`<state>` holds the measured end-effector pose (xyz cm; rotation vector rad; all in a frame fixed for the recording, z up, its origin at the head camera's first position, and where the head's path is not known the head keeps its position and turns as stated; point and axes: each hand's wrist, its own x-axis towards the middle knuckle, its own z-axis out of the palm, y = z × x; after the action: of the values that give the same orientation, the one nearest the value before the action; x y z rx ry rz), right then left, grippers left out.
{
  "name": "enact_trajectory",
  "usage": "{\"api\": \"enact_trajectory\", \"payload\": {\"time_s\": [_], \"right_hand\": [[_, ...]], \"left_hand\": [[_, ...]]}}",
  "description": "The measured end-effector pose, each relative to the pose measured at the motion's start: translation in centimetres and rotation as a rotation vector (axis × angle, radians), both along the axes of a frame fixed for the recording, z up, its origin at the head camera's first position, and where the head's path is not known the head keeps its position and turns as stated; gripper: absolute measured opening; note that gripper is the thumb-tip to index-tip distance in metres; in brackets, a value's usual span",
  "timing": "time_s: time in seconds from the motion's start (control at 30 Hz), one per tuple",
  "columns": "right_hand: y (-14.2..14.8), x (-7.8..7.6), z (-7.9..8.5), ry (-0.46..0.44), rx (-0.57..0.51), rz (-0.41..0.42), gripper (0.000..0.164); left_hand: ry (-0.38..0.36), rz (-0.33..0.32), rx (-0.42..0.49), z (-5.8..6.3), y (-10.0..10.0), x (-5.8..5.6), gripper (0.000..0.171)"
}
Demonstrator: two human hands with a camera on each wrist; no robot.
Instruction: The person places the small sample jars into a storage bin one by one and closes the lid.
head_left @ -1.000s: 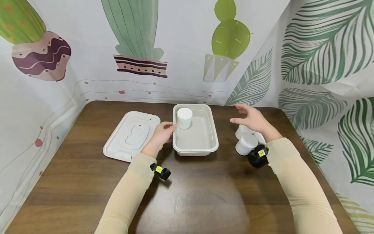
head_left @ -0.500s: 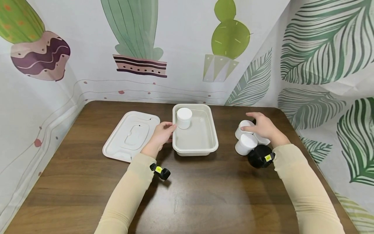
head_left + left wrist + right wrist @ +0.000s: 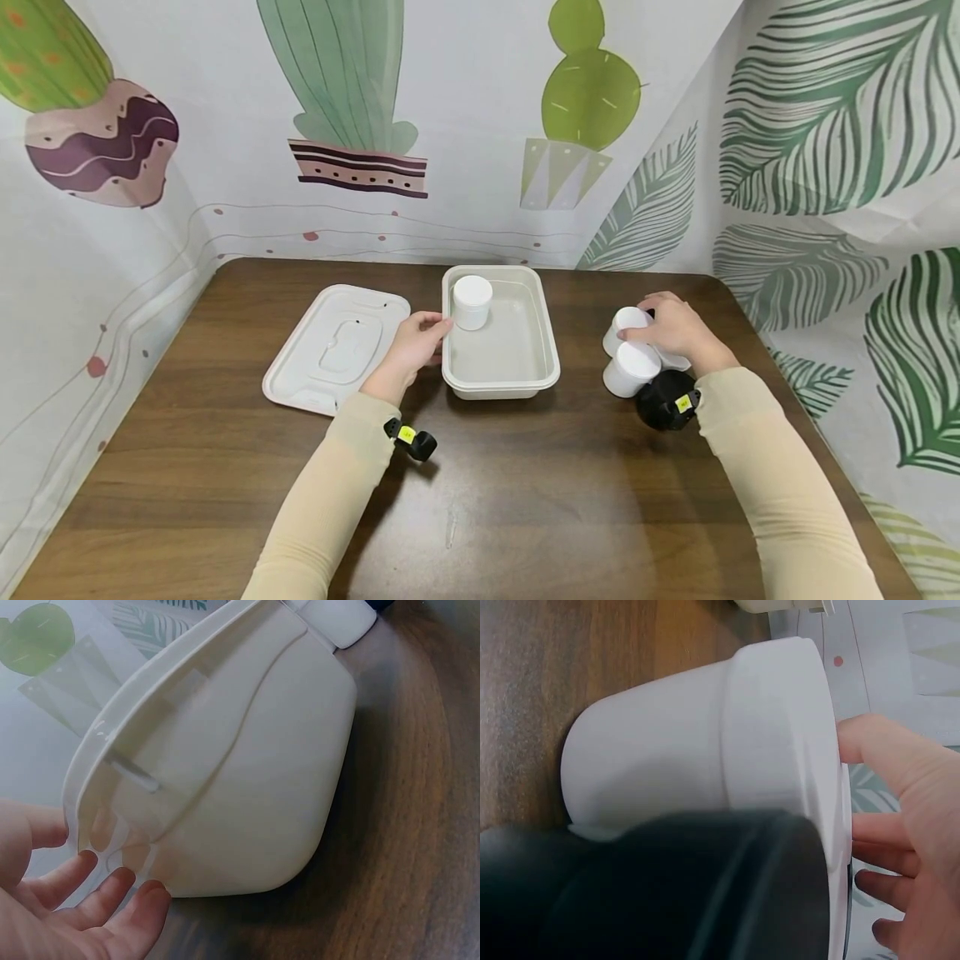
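My left hand (image 3: 416, 340) pinches the left rim of an off-white plastic box (image 3: 501, 387), thumb on top and fingers below; the left wrist view shows its outer wall (image 3: 262, 772). A white lidded jar (image 3: 472, 303) stands upright in the box's far left corner. To the right, my right hand (image 3: 673, 325) is over a cluster of jars, thumb and forefinger at the lid of the back white jar (image 3: 617, 335). Nearby are another white jar (image 3: 628, 373) and a black jar (image 3: 662, 402). Jar lids hide the thumb and forefinger tips in the right wrist view, so a grip cannot be confirmed.
A white lid (image 3: 303, 367) lies flat on the brown wooden table (image 3: 480, 492), left of the box. Behind the table hangs a printed cloth (image 3: 480, 100) with cacti and leaves. Black cameras, such as the left wrist camera (image 3: 420, 446), are strapped to the wrists.
My right hand has moved right and down onto the jar cluster, and its thumb and fingers have drawn closer together. My left hand, the box and the jar inside stay put.
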<state>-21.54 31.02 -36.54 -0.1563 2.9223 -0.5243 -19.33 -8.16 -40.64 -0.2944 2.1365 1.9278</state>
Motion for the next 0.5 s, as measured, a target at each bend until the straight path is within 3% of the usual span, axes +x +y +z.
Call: {"api": "enact_trajectory", "payload": {"time_s": [0.2, 0.5], "right_hand": [[-0.6, 0.3, 0.7, 0.044, -0.036, -0.027, 0.073], [-1.7, 0.0, 1.5, 0.212, -0.157, -0.035, 0.064]], "left_hand": [[0.002, -0.005, 0.0, -0.1, 0.0, 0.0, 0.042], [0.009, -0.005, -0.004, -0.1, -0.1, 0.0, 0.042]]}}
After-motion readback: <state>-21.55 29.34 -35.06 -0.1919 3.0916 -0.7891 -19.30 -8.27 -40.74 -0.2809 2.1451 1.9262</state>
